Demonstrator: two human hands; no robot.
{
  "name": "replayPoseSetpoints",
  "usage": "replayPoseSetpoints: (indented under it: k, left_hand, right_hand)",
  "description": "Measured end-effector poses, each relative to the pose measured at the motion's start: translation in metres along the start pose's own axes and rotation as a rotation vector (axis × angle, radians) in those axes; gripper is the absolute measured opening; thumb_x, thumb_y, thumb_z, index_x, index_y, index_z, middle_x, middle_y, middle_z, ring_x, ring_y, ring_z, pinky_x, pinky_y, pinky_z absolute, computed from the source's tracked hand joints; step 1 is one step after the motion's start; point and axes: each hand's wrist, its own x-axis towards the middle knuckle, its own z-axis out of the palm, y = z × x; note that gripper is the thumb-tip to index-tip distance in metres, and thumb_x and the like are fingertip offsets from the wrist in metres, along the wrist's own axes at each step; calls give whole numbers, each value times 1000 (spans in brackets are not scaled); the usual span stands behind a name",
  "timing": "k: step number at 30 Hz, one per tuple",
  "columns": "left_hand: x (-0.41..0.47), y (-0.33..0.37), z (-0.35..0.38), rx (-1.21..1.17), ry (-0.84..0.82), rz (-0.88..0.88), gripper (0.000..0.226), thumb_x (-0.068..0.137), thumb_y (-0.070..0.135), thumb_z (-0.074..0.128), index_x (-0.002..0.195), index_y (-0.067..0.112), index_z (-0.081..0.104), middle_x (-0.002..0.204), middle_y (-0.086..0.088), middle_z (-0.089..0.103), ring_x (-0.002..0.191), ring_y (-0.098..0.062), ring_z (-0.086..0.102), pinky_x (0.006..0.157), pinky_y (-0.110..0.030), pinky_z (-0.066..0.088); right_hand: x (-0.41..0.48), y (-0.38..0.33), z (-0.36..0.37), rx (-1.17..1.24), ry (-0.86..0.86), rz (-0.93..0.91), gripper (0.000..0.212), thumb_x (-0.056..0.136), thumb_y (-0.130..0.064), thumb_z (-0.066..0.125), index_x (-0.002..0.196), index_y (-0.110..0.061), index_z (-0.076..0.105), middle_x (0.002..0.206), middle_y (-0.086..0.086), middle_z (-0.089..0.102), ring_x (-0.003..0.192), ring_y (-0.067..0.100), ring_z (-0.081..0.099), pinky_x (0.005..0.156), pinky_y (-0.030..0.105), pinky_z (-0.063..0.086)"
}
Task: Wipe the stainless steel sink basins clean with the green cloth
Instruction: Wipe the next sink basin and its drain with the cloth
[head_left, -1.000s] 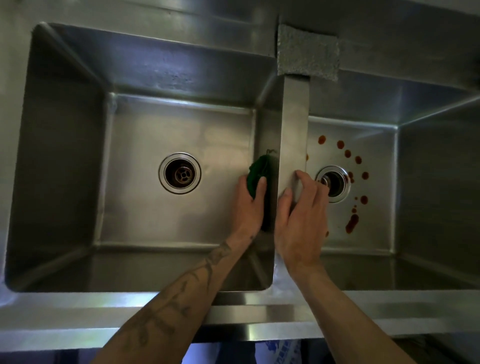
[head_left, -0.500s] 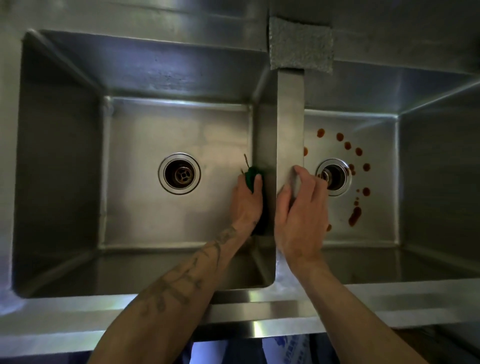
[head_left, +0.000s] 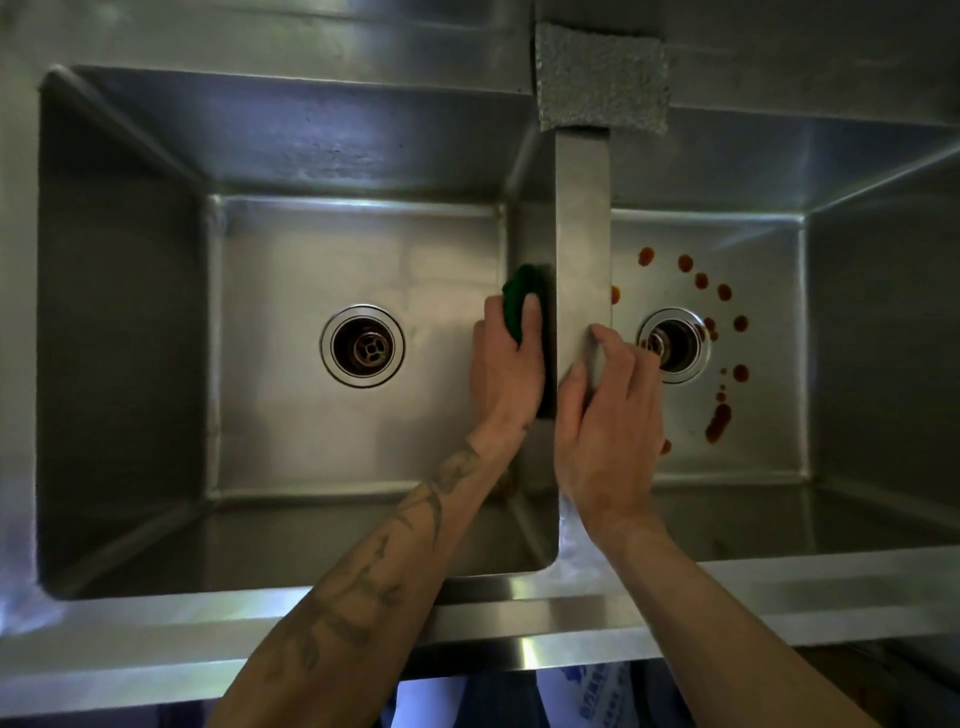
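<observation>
Cloth (head_left: 519, 299) sits in the left basin (head_left: 291, 415), pressed flat against the divider (head_left: 582, 218) about midway between the sink's back and front edges. The left hand (head_left: 506, 369) grips it, fingers (head_left: 531, 312) curled round its near end, so only the far end shows, bunched and dark green. Its long axis appears to run front to back, along the divider wall.

The right hand (head_left: 608, 415) rests on top of the divider just beside the left. Its fingers are relaxed and draped over the far edge toward the right basin (head_left: 769, 436), and they hold nothing.

What the coming move turns on, as I judge it, is that the dirt lies on the other side of the divider from the cloth. The red spots (head_left: 719, 421) lie to the right of the cloth, in an arc round the right drain (head_left: 674, 345). The right hand is nearer them, almost over the drain, but it is the left hand that carries the cloth. Either the left arm must lift over the divider, or the cloth must pass from one hand to the other.

Counted, there is one cloth, two basins and two drains, the other (head_left: 362, 346) in the left basin floor. There is one grey sponge (head_left: 602, 78) on the back rim at the divider's far end. The spots number roughly a dozen, the largest a smear toward the front. The left basin shows no spots that I can make out.
</observation>
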Motion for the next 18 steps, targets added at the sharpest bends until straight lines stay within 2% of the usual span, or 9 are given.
replayPoseSetpoints:
  k: [1,3,5,7,9,12,14,16,18]
  left_hand:
    - [-1,2,-1,-40,36,67,32,107,67,39,122,42,50,105,8,63,90,0,62,68,-11,46]
    - [-4,-3,-2,-97,36,125,28,105,68,40,123,48,48,108,9,65,94,-2,64,74,-14,52]
    - [-1,-12,-1,-50,-36,26,34,109,60,41,128,33,51,112,-1,66,99,-17,66,87,-38,60]
    - [7,-16,1,52,-86,-151,41,112,55,39,131,20,52,117,-10,65,106,-30,66,95,-50,57]
    - [12,-9,1,72,-78,-169,43,112,56,38,130,19,52,117,-11,66,106,-32,66,93,-48,56]
    - [8,8,-2,-68,17,62,32,107,66,39,122,40,50,102,1,67,89,-18,67,71,-32,56]
    - [5,11,-3,-126,55,141,27,104,70,41,120,50,49,103,6,66,91,-13,67,72,-27,57]
    - [5,5,-2,-110,11,92,31,107,63,43,125,39,52,109,0,66,96,-20,67,81,-37,60]
    - [12,-4,-2,-39,-71,-75,37,112,53,43,130,22,53,115,-10,66,103,-30,68,89,-49,59]
  right_hand:
    - [0,0,0,-3,0,-3,38,108,-31,45,140,-11,49,124,14,57,102,22,57,84,32,51]
    - [-1,1,0,-4,1,-3,39,108,-31,44,140,-10,50,124,15,58,103,23,57,85,32,51]
    - [0,0,-1,3,-5,1,40,107,-31,44,141,-9,50,125,15,58,104,24,58,86,33,52]
    - [0,0,-1,8,-13,7,41,107,-32,44,141,-9,50,125,15,58,105,24,58,87,35,53]
    - [0,0,-1,0,-13,-1,40,107,-31,45,141,-10,49,125,15,58,105,24,58,86,35,53]
    - [0,0,-1,4,-15,-8,40,108,-32,43,142,-11,48,125,14,57,105,23,56,87,33,51]
    - [0,0,-1,7,-14,0,40,108,-32,42,141,-11,48,125,14,57,104,23,57,86,34,51]
    - [0,0,-2,11,-17,-1,40,107,-32,43,141,-10,49,125,15,57,104,25,58,86,37,54]
    - [1,-1,-3,18,-24,4,41,107,-32,44,141,-10,48,126,16,57,106,26,58,87,41,56]
